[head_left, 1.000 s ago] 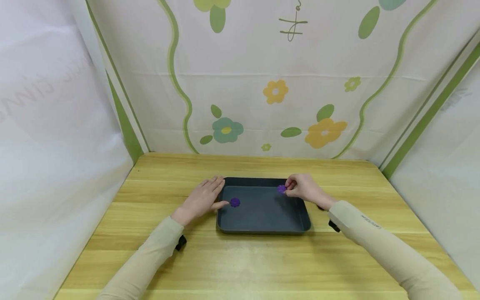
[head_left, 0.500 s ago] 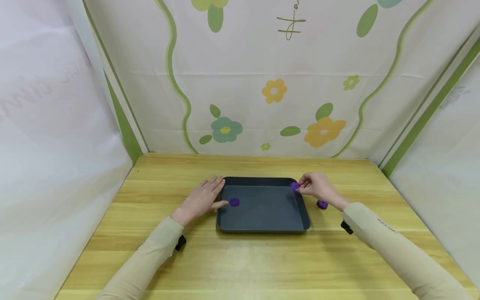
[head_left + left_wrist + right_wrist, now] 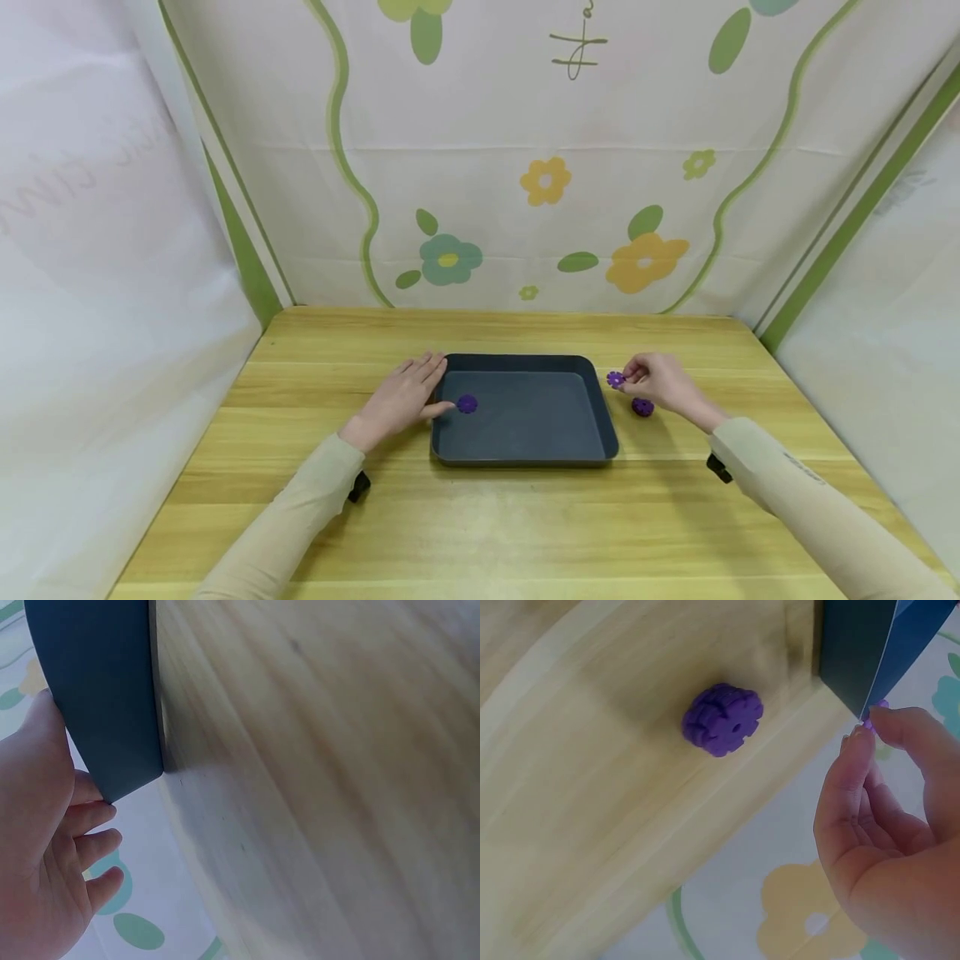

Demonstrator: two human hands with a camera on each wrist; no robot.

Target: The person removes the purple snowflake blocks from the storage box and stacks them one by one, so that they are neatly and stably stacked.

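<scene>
Between thumb and fingertips, my right hand [image 3: 662, 383] pinches a purple notched plastic disc [image 3: 616, 380], held up just beyond the right side of a dark grey baking tray [image 3: 528, 460]. In the right wrist view only a sliver of that disc shows past the fingertips. Below the hand, a small stack of matching purple discs [image 3: 723, 720] lies on the table. My left hand [image 3: 397, 402] rests along the tray's left rim, fingers straight. Its thumb reaches over the edge toward another purple disc [image 3: 467, 404] at the tray's left. In the left wrist view, fingertips are at the tray's corner.
The wooden table [image 3: 480, 533] carries the tray near its middle. Behind it hangs a white cloth [image 3: 480, 192] printed with flowers, and similar white cloth walls [image 3: 112, 250] stand at both sides. A dark wrist device [image 3: 718, 467] sits under the right sleeve.
My right hand has moved rightward with the pinched disc, from above the tray to outside its right rim. The stack beneath has come into view. My left hand has stayed put.
</scene>
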